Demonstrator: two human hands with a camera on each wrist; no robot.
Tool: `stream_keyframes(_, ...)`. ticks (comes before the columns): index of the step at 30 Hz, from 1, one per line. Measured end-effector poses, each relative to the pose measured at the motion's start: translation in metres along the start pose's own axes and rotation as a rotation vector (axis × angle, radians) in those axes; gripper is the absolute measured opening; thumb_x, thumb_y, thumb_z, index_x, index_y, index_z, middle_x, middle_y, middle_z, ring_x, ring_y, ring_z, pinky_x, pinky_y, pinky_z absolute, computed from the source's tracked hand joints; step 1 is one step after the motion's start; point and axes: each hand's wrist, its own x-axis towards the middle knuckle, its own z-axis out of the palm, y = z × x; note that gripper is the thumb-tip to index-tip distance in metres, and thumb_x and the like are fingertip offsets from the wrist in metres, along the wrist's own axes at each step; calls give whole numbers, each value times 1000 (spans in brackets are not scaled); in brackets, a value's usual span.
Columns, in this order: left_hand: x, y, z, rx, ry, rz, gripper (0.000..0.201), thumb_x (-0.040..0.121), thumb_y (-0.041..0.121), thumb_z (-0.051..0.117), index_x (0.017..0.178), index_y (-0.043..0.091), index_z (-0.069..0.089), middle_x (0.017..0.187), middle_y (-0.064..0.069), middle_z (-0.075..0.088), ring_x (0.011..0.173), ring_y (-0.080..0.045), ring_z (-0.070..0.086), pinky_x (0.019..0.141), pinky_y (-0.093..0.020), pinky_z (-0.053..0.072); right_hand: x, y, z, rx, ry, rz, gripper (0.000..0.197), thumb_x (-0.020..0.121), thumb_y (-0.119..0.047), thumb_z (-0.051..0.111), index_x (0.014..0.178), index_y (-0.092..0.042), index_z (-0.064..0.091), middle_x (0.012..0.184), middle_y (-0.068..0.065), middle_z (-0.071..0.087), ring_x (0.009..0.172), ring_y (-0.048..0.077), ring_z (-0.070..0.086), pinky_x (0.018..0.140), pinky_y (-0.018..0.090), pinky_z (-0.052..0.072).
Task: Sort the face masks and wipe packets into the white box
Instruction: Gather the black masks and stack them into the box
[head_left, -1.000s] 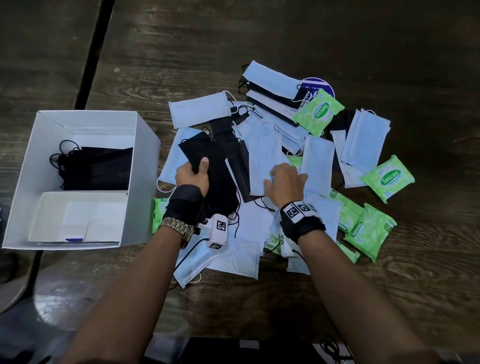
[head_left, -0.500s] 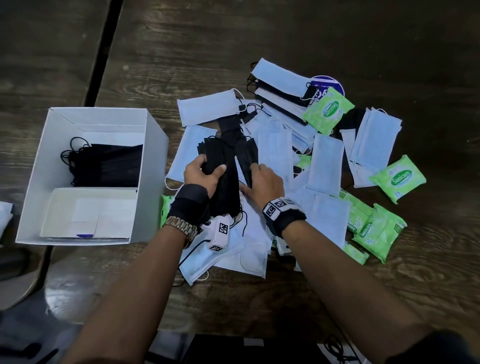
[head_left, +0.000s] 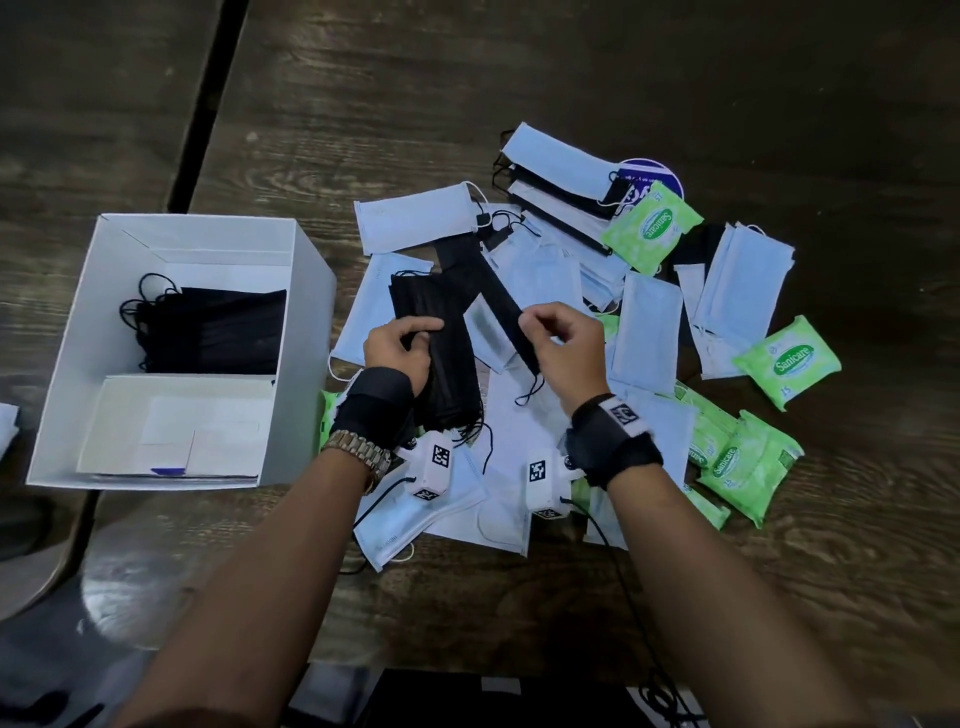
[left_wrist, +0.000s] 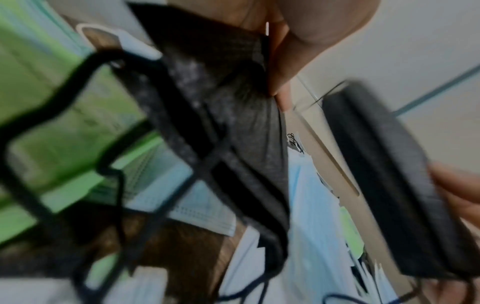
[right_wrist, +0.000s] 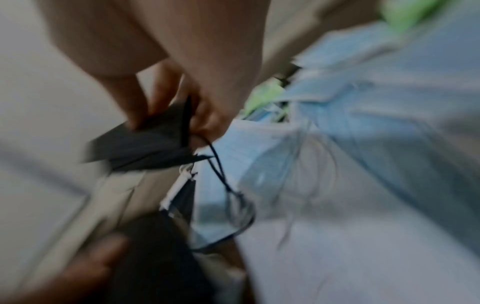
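While the left hand (head_left: 397, 348) curls round a stack of black masks (head_left: 447, 353) above the pile, the right hand (head_left: 563, 345) pinches a single black mask (head_left: 501, 306) just beside it. Only the head view shows the white box (head_left: 311, 291), far left.

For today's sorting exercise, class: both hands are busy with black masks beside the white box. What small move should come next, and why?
Probably the right hand lays its single black fabric mask onto the bundle of black masks gripped by the left hand; the white cardboard box already holds black masks only.
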Motion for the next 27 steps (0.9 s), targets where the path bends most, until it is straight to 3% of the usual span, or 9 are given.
stream_keyframes(4, -6, 11, 6, -143, -48, -40, 14, 89, 23, 68, 97, 14, 75, 90, 4, 71, 79, 1, 64, 68, -3, 45, -9, -3, -11, 437, -198, 290, 4, 96, -9, 62, 97, -7, 66, 85, 8, 68, 77, 19, 63, 78, 34, 52)
stream_keyframes(8, -13, 22, 15, -156, -140, -46, 24, 93, 31, 62, 74, 18, 71, 59, 19, 58, 61, 3, 52, 57, -10, 40, -23, -2, 1, 285, -182, 313, 10, 93, -1, 63, 102, -4, 63, 79, 15, 69, 68, 21, 67, 68, 33, 56)
stream_keyframes(11, -17, 28, 19, -177, -146, -39, 52, 96, 34, 56, 49, 14, 47, 38, 14, 42, 41, 1, 39, 47, -11, 30, -27, 2, 7, 107, -146, 243, 14, 89, -1, 65, 102, -8, 63, 79, 14, 69, 68, 19, 67, 68, 36, 57)
stream_keyframes(13, -17, 26, 20, -183, -132, -6, 49, 96, 28, 57, 49, 20, 50, 45, 16, 46, 42, 4, 42, 48, -10, 32, -26, 7, 9, -4, -119, 138, 9, 88, -3, 67, 94, -9, 68, 83, 5, 71, 74, 12, 65, 74, 31, 56)
stream_keyframes(15, -20, 23, 20, -139, -172, 29, 24, 94, 14, 59, 72, 15, 66, 68, 5, 62, 52, 13, 51, 57, -5, 38, -28, 7, 12, -75, -123, 41, 5, 88, -10, 71, 93, -8, 73, 88, 0, 72, 79, 9, 66, 75, 22, 53)
stream_keyframes(17, -22, 22, 21, -160, -189, 15, 24, 96, 12, 55, 74, 10, 66, 70, 2, 63, 55, 9, 53, 62, -13, 42, -30, 6, 14, -141, -129, -14, 16, 85, -23, 77, 94, -10, 75, 93, 0, 72, 81, 9, 66, 72, 15, 50)
stream_keyframes(22, -24, 34, 23, -117, -181, -277, 58, 94, 62, 38, 63, 14, 50, 65, -2, 52, 61, -16, 49, 58, -26, 38, -35, 9, 16, -333, -38, -125, 40, 70, -44, 86, 94, -15, 72, 89, -1, 67, 72, 11, 61, 69, 17, 50)
stream_keyframes(24, -25, 29, 23, -145, -207, -218, 57, 94, 58, 45, 63, 11, 46, 63, -7, 42, 57, -17, 41, 57, -30, 31, -37, 8, 17, -385, -20, -175, 41, 72, -43, 85, 97, -13, 73, 89, 1, 66, 69, 12, 61, 70, 21, 51)
stream_keyframes(27, -27, 19, 25, -201, -231, -133, 53, 98, 39, 50, 65, -2, 50, 63, -10, 43, 58, -17, 41, 59, -29, 33, -38, 10, 15, -417, -26, -197, 35, 76, -35, 83, 99, -10, 74, 87, 4, 68, 68, 14, 63, 70, 24, 52)
